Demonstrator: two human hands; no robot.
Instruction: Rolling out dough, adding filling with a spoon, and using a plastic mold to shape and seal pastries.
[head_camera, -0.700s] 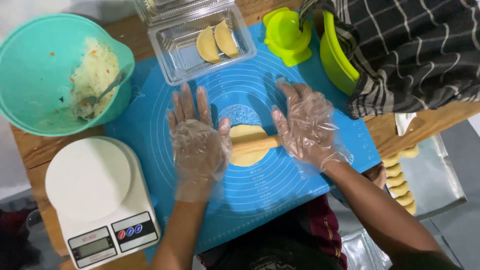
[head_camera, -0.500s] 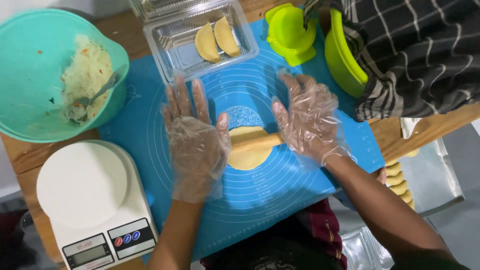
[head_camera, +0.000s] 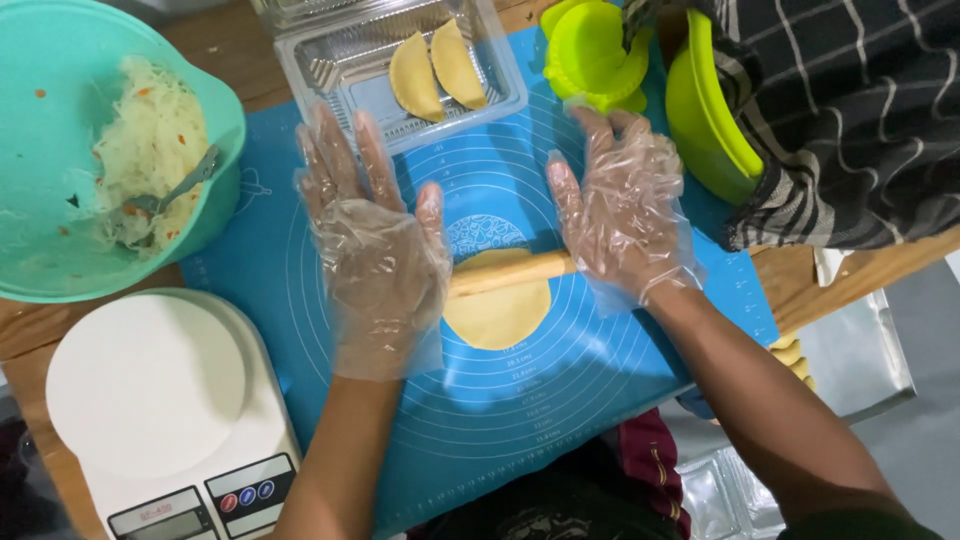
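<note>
A flat round of yellow dough (head_camera: 500, 315) lies on a blue silicone baking mat (head_camera: 500, 420) marked with circles. A wooden rolling pin (head_camera: 510, 272) rests across the dough's far edge. My left hand (head_camera: 375, 255) in a clear plastic glove presses flat on the pin's left end, fingers spread. My right hand (head_camera: 625, 210), also gloved, lies flat on the pin's right end. Both palms are down on the pin; neither hand grips it.
A teal bowl (head_camera: 215, 110) of shredded filling with a spoon sits far left. A white kitchen scale (head_camera: 150, 400) stands near left. A clear plastic tray (head_camera: 330, 70) holds two folded pastries. A green dumpling press (head_camera: 590, 50), a green bowl (head_camera: 700, 120) and a checked cloth (head_camera: 850, 110) lie at right.
Both hands and the rolling pin have moved slightly away from me over the dough. The view has shifted a little.
</note>
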